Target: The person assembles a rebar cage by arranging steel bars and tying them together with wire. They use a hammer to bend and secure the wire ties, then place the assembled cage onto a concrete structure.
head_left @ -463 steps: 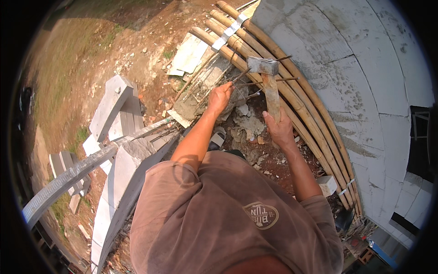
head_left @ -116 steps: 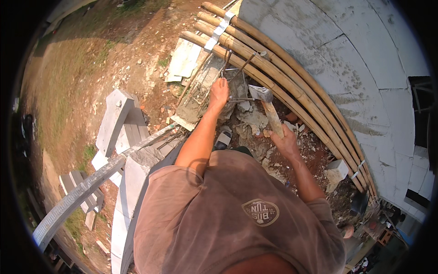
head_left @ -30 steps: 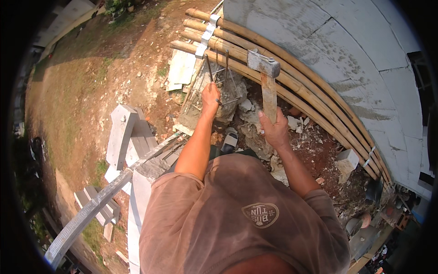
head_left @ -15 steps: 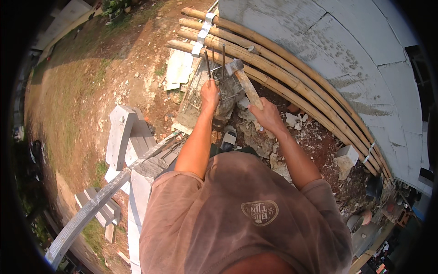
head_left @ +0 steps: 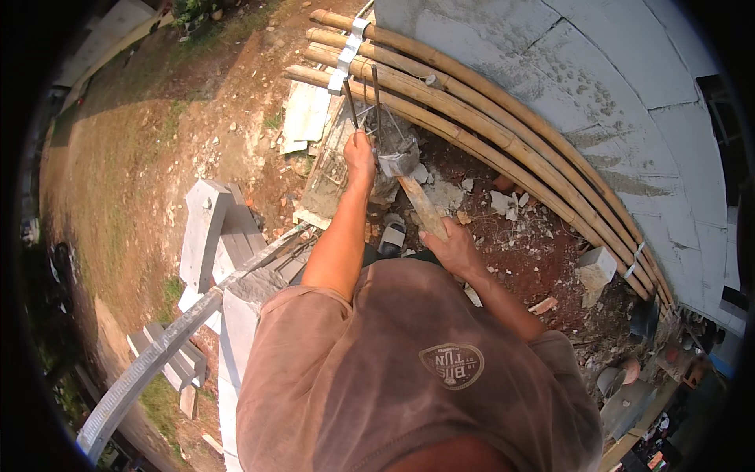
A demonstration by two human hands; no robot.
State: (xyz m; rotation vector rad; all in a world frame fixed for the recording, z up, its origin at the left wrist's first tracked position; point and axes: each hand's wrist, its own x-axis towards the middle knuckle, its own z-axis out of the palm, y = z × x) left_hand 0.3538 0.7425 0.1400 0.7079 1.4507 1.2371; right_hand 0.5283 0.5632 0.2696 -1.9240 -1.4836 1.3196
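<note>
From my distant place I see the hammer (head_left: 421, 200) on the wearer's side of the bamboo poles (head_left: 511, 147), below their left part. It has a blocky grey metal head (head_left: 399, 164), scuffed and dull, and a straight wooden handle, pale and worn. The hammer is tilted: its head points toward the poles, and its handle end points away from them. The head is just beside the left fist, but I cannot tell whether it touches the steel below.

The right hand (head_left: 454, 250), farther from the poles than the head, is grasping the handle near its lower end, with the fingers wrapped around it. The left hand (head_left: 359, 153), below the left ends of the poles, is clenched around a dark steel rod (head_left: 351, 106); the rod rises from the fist, and its top reaches in front of the poles, near their white band (head_left: 346, 59). A second rod (head_left: 377, 98) stands just to the right, also crossing the poles in my view.

The left forearm goes up toward the poles, almost straight. The right forearm comes slantwise, from below the middle of the poles, toward the left.
</note>
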